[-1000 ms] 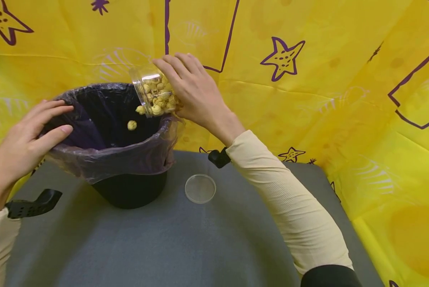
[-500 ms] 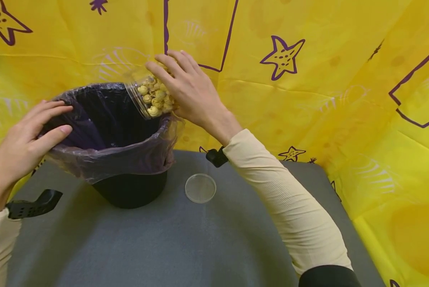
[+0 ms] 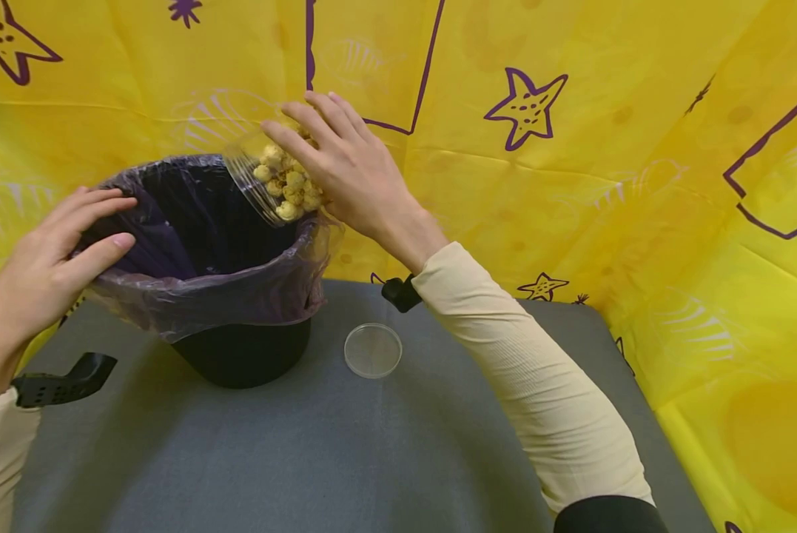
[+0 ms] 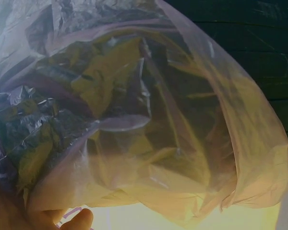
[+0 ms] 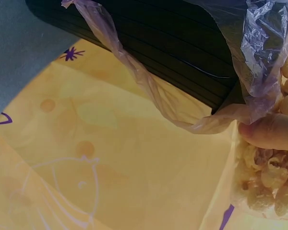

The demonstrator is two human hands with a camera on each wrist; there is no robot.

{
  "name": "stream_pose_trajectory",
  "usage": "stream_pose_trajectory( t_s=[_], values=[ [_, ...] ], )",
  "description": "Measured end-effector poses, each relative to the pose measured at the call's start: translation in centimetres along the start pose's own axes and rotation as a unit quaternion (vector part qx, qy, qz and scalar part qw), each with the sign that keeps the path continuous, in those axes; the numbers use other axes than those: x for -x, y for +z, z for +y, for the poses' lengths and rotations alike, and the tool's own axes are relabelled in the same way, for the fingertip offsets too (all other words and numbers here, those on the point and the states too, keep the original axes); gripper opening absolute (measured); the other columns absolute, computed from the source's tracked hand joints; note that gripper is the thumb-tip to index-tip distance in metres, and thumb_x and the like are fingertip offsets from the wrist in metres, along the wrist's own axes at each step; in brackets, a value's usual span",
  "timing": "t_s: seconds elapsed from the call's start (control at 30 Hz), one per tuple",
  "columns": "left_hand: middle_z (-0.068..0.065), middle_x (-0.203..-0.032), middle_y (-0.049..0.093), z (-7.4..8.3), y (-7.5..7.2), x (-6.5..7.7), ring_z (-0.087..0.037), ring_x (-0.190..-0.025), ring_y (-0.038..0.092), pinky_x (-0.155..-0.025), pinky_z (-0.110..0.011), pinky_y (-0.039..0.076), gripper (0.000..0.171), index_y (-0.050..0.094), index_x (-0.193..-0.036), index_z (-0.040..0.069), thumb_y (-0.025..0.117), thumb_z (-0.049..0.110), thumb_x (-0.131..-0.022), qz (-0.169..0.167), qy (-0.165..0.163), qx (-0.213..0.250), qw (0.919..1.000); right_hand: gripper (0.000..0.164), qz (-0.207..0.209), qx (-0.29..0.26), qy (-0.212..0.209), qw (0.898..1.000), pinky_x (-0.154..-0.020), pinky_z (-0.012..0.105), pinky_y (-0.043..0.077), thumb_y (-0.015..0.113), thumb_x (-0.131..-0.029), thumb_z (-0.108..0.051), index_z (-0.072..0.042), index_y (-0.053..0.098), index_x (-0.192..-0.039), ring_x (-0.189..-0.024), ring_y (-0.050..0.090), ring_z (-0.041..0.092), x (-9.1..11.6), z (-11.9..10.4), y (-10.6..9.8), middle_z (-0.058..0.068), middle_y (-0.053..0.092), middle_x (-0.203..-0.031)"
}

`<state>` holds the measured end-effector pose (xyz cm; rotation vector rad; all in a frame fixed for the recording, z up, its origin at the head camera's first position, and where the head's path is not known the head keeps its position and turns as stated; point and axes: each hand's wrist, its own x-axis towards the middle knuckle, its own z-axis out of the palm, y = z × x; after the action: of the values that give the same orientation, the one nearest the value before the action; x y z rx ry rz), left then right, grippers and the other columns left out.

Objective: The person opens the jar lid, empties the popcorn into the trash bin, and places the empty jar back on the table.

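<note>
In the head view my left hand point(image 3: 52, 259) rests on the left rim of a black trash bin point(image 3: 245, 355), its thumb and fingers laid straight over the edge. A thin translucent purple bag point(image 3: 225, 300) lines the bin and folds over its rim. My right hand point(image 3: 354, 170) grips a clear plastic jar point(image 3: 241, 166), tipped on its side at the bin's right rim with its mouth towards the inside. Popcorn point(image 3: 288, 189) fills part of the jar. In the right wrist view the thumb point(image 5: 273, 132) presses on the jar wall, beside the bag's edge.
A clear round lid point(image 3: 373, 350) lies flat on the grey table point(image 3: 305, 459), right of the bin. Yellow patterned cloth point(image 3: 604, 148) hangs close behind the bin and along the right side.
The jar has shifted slightly left and its mouth tips lower over the bin. Loose popcorn pieces were dropping from it a second ago; none is in the air now. The left hand stays put.
</note>
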<state>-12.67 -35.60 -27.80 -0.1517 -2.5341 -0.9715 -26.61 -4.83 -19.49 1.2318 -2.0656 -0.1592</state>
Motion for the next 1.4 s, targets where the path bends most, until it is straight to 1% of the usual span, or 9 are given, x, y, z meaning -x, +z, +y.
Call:
stream_pose_trajectory(
  t_s=[0.1, 0.17, 0.37, 0.4, 0.57, 0.73, 0.93, 1.13, 1.4],
  values=[
    [-0.023, -0.162, 0.023, -0.01, 0.0, 0.01, -0.019, -0.155, -0.003, -0.125, -0.039, -0.009, 0.049, 0.043, -0.147, -0.001, 0.048, 0.018, -0.102, -0.001, -0.001, -0.003, 1.0, 0.066, -0.006, 0.006, 0.0, 1.0, -0.127, 0.039, 0.014, 0.049, -0.09, 0.0, -0.019, 0.038, -0.153, -0.148, 0.03, 0.032, 0.01, -0.08, -0.09, 0.011, 0.041, -0.155],
    [-0.015, -0.164, 0.024, -0.21, 0.02, 0.03, -0.017, -0.155, -0.002, -0.125, -0.037, -0.008, 0.05, 0.043, -0.148, 0.0, 0.049, 0.018, -0.102, 0.0, 0.0, -0.003, 1.0, 0.065, -0.009, 0.014, -0.003, 1.0, -0.127, 0.039, 0.013, 0.049, -0.093, -0.001, -0.02, 0.037, -0.154, -0.149, 0.03, 0.032, -0.02, -0.12, -0.15, 0.011, 0.04, -0.156],
    [-0.013, -0.164, 0.024, -0.16, -0.01, -0.02, -0.016, -0.155, -0.002, -0.125, -0.037, -0.008, 0.049, 0.043, -0.147, 0.0, 0.049, 0.018, -0.102, 0.002, 0.002, -0.002, 1.0, 0.06, -0.004, 0.035, -0.014, 0.999, -0.127, 0.039, 0.013, 0.045, -0.097, -0.001, -0.02, 0.038, -0.153, -0.149, 0.03, 0.031, -0.21, -0.29, -0.2, 0.01, 0.039, -0.157],
    [-0.018, -0.163, 0.024, -0.1, -0.02, -0.03, -0.016, -0.155, -0.002, -0.126, -0.038, -0.008, 0.049, 0.043, -0.147, 0.0, 0.048, 0.018, -0.102, 0.001, 0.001, -0.004, 1.0, 0.059, -0.004, 0.038, -0.016, 0.999, -0.127, 0.039, 0.013, 0.044, -0.097, 0.0, -0.02, 0.039, -0.153, -0.149, 0.03, 0.031, -0.24, -0.33, -0.21, 0.01, 0.039, -0.157],
    [-0.018, -0.163, 0.022, -0.51, -0.08, -0.04, -0.014, -0.155, -0.004, -0.125, -0.044, -0.01, 0.05, 0.042, -0.149, 0.003, 0.049, 0.018, -0.102, -0.005, -0.001, -0.006, 1.0, 0.061, -0.005, 0.06, -0.026, 0.998, -0.127, 0.039, 0.01, 0.043, -0.096, 0.002, -0.02, 0.038, -0.153, -0.15, 0.027, 0.031, -0.25, -0.42, -0.28, 0.009, 0.038, -0.158],
    [-0.019, -0.163, 0.022, -0.45, -0.1, -0.04, -0.014, -0.155, -0.004, -0.125, -0.043, -0.01, 0.05, 0.041, -0.149, 0.003, 0.049, 0.019, -0.102, -0.006, -0.003, -0.005, 1.0, 0.056, -0.005, 0.075, -0.034, 0.997, -0.127, 0.038, 0.007, 0.043, -0.101, -0.004, -0.021, 0.036, -0.154, -0.151, 0.025, 0.031, -0.21, -0.48, -0.29, 0.008, 0.036, -0.159],
    [-0.005, -0.165, 0.023, -0.56, -0.07, -0.01, -0.013, -0.155, -0.003, -0.125, -0.037, -0.009, 0.05, 0.042, -0.149, 0.004, 0.049, 0.018, -0.102, -0.005, -0.002, -0.002, 1.0, 0.055, -0.003, 0.075, -0.042, 0.996, -0.127, 0.038, 0.006, 0.043, -0.103, -0.007, -0.021, 0.034, -0.155, -0.152, 0.024, 0.031, -0.04, -0.53, -0.17, 0.009, 0.034, -0.16],
    [-0.018, -0.163, 0.023, -0.57, -0.03, -0.01, -0.013, -0.155, -0.003, -0.125, -0.039, -0.01, 0.05, 0.042, -0.149, 0.003, 0.049, 0.018, -0.102, -0.004, -0.003, -0.001, 1.0, 0.056, -0.007, 0.075, -0.04, 0.996, -0.127, 0.039, 0.006, 0.051, -0.102, -0.016, -0.021, 0.033, -0.155, -0.151, 0.025, 0.031, -0.12, -0.55, -0.1, 0.008, 0.034, -0.16],
    [-0.017, -0.164, 0.021, -0.47, -0.09, 0.08, -0.013, -0.155, -0.005, -0.125, -0.044, -0.011, 0.051, 0.041, -0.15, 0.004, 0.049, 0.019, -0.102, -0.006, -0.009, 0.0, 0.9999, 0.058, -0.008, 0.092, -0.028, 0.995, -0.127, 0.039, 0.008, 0.052, -0.1, -0.017, -0.016, 0.032, -0.154, -0.151, 0.026, 0.031, -0.14, -0.66, -0.05, 0.007, 0.035, -0.16]
  ],
)
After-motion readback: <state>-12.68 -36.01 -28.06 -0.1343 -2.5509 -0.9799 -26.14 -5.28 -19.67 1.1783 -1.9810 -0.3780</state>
